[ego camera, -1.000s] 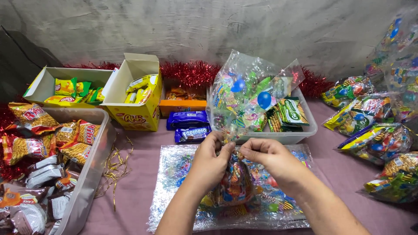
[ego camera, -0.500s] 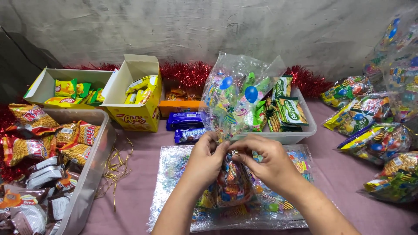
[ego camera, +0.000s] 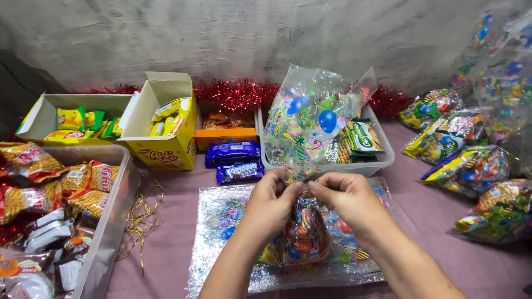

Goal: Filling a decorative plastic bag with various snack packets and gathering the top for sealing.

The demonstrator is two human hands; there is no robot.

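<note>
A pink table (ego camera: 177, 243) carries a clear bin (ego camera: 108, 232) of snack packets on the left, two yellow boxes (ego camera: 166, 119), a white tray (ego camera: 382, 160) and two blue biscuit packs (ego camera: 235, 160). Finished goody bags (ego camera: 471, 166) pile up on the right. Over shiny plastic sheets (ego camera: 221, 221), the left hand (ego camera: 271, 207) and right hand (ego camera: 346, 199) pinch the neck of one filled treat bag (ego camera: 305, 166) shut.

Home packing corner: snack boxes (ego camera: 166, 124), plastic tubs (ego camera: 111, 221), red tinsel (ego camera: 235, 94) along bare plaster wall (ego camera: 221, 39).
</note>
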